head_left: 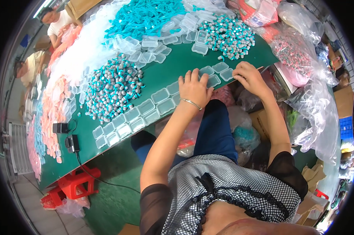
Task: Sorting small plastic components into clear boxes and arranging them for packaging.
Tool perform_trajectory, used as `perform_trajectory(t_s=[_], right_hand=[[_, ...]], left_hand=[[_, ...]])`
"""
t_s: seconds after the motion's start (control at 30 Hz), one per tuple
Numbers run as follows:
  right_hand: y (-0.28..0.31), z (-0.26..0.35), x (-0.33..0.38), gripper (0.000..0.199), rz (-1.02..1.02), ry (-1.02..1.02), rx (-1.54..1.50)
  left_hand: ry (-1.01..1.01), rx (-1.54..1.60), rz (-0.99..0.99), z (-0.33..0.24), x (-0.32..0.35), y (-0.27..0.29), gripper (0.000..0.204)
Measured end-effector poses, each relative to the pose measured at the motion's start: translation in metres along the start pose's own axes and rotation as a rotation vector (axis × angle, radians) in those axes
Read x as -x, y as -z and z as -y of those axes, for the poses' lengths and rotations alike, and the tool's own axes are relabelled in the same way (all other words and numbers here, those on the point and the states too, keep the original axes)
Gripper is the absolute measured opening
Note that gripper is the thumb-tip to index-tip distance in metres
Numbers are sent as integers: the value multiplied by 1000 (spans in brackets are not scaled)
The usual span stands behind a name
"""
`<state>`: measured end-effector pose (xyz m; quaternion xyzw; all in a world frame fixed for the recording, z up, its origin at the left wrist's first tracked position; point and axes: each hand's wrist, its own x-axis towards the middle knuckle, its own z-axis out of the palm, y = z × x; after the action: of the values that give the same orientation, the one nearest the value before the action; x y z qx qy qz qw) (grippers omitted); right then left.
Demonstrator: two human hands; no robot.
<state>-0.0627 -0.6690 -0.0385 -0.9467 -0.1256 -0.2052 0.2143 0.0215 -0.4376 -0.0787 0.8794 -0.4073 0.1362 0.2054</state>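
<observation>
So the shallow translucent plastic boxes [160, 95] sit in a double row right along the near edge of the green surface [157, 74], running from its left part up toward the near right corner. I'd bet they're super light: thin molded walls, fairly stiff, but probably a bit springy if you squeeze the sides. They look glossy too, so I'd expect them to skate around at the slightest nudge, and a hard pinch or a drop could crack a thin rim. Best hold imo is thumb and a finger on opposite side walls, low down, or a flat palm if you just want them kept lined up. The left hand [194, 89] lies across the middle-right of the rows, palm down, fingers loosely spread and not wrapped around anything I can see. The right hand [249, 78] is at the right end of the rows, near the near edge, fingers bent in toward the thumb; can't tell if they're pinching anything or only next to the last box. Watch that edge, since a light box could easily tip off it. The heap of grey-and-teal parts [114, 88] just beyond the rows' left half looks small and chunky, so it'd probably roll more than slide.
</observation>
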Motion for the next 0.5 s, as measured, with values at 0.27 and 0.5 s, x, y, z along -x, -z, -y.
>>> perform_trajectory(t_s=[0.27, 0.5], right_hand=[[-10, -2, -1, 12, 50, 76, 138], [-33, -2, -65, 19, -113, -3, 235]], left_hand=[[-18, 23, -5, 3, 2, 1, 46], [-7, 15, 3, 3, 4, 4, 54]])
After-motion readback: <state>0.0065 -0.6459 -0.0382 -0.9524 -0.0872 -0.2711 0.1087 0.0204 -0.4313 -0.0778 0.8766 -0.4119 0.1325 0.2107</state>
